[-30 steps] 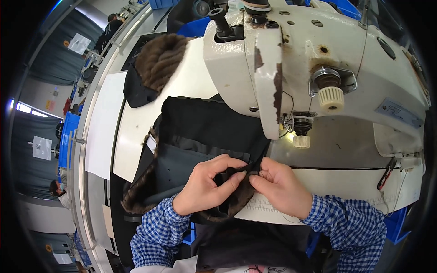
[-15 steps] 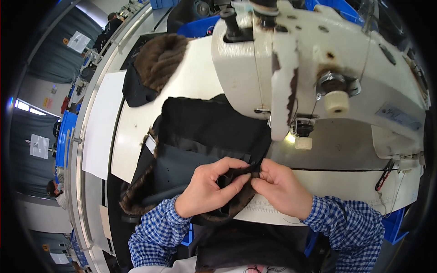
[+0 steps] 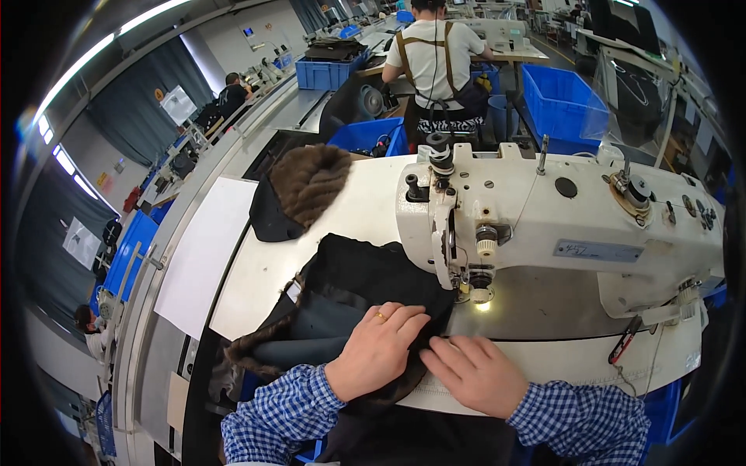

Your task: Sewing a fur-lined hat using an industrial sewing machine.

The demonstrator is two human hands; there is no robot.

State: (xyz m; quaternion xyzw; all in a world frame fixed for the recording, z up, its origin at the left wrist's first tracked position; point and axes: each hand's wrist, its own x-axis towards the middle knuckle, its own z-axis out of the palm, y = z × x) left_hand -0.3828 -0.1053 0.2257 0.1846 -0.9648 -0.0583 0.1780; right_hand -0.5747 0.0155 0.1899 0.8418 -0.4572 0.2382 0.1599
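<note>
A black fabric piece with a dark lining and brown fur edging (image 3: 365, 268) lies on the white sewing table, reaching to just left of the machine's needle area. My left hand (image 3: 377, 349), a ring on one finger, rests back up on its right part, fingers stretched out. Next to it, my right hand (image 3: 478, 377) lies at the fabric's right edge, partly over the table, with its fingers extended. The hands are close but apart. Whatever lies under the palms is hidden. The white sewing machine (image 3: 559, 233) stands just beyond, its lamp lit near the needle.
Another brown fur piece with black fabric (image 3: 311, 186) lies farther back on the table (image 3: 350, 210). Red-handled thread snips (image 3: 624, 342) sit by the machine's base. Blue bins (image 3: 559, 101) and a person in a white shirt (image 3: 439, 58) are behind the machine. White paper (image 3: 206, 248) lies left.
Both hands have gone from pinching the fabric's edge to lying flatter with fingers extended. The view has tilted up, bringing the person and bins behind the machine into sight.
</note>
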